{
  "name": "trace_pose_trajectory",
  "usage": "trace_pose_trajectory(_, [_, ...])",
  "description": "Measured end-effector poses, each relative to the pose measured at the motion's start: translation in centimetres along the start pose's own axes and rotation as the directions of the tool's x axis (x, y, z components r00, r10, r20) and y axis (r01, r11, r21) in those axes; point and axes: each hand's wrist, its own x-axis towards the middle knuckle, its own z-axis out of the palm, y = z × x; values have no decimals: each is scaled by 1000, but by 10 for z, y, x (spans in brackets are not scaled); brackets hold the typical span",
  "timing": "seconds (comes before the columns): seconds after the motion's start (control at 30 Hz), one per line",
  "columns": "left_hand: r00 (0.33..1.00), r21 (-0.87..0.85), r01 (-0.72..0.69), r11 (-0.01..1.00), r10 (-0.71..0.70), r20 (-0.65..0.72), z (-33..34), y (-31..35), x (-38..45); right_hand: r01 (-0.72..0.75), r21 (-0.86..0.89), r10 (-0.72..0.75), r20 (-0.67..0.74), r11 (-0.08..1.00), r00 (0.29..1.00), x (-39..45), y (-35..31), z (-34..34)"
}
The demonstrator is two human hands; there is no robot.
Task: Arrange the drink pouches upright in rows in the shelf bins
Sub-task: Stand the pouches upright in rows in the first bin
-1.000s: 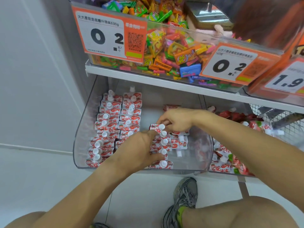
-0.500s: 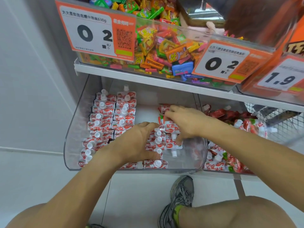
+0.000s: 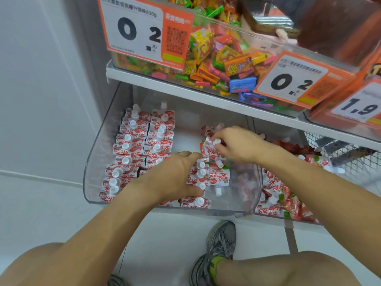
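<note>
Pinching a pouch [image 3: 207, 146] by its top at frame centre, the right hand [image 3: 235, 145] holds it just behind the unfinished third row [image 3: 201, 176] in the clear bin [image 3: 90, 172]. The pouch hangs roughly upright, cap up, its flat face across the row's line. The left hand [image 3: 175, 176] sits lower and nearer, fingers curled against the row's caps, seemingly bracing them; its grip is hidden. Judged from this, the pouch needs only to drop straight down behind the row.
</note>
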Motion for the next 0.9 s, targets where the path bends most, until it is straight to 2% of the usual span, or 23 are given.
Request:
trace_pose_trajectory(0.1, [1000, -2, 4, 1000, -4, -3, 0, -1, -2, -47, 188, 91, -231, 981, 969, -1, -1, -9])
trace_pose_trajectory(0.13, [1000, -2, 5, 1000, -5, -5, 0, -1, -3, -45, 212, 99, -252, 976, 963, 1, -3, -10])
trace_pose_trajectory(0.23, [1000, -10, 3, 1000, -3, -16, -1, 0, -3, 29, 253, -4, -99, 967, 995, 14, -12, -1])
trace_pose_trajectory(0.3, [1000, -20, -6, 1000, 5, -26, -3, 1, -4, 28, 370, -44, 36, 929, 998, 27, -14, 14])
trace_pose_trajectory(0.43, [998, -25, 5, 1000, -7, -62, -2, 1, -6, -48, 530, -60, 184, 846, 981, 48, -13, 26])
trace_pose_trajectory(0.57, [996, -36, 60, 998, -63, -70, -2, 1, -5, -225, 714, -71, 359, 663, 931, 56, -7, 25])
trace_pose_trajectory(0.63, [993, -76, 91, 993, -96, -67, -2, 1, -3, -211, 698, -129, 401, 685, 907, 55, -2, 24])
trace_pose_trajectory(0.73, [991, -16, 128, 992, -129, -45, -3, 0, 2, -69, 588, -202, 383, 806, 902, 50, 10, 22])
trace_pose_trajectory(0.8, [988, 16, 154, 988, -154, -2, -5, -1, 5, 65, 485, -203, 238, 872, 950, 51, 18, 26])
trace_pose_trajectory(0.9, [987, 22, 147, 989, -148, 69, -8, 0, 10, 119, 231, -112, -41, 966, 993, 52, 28, 28])
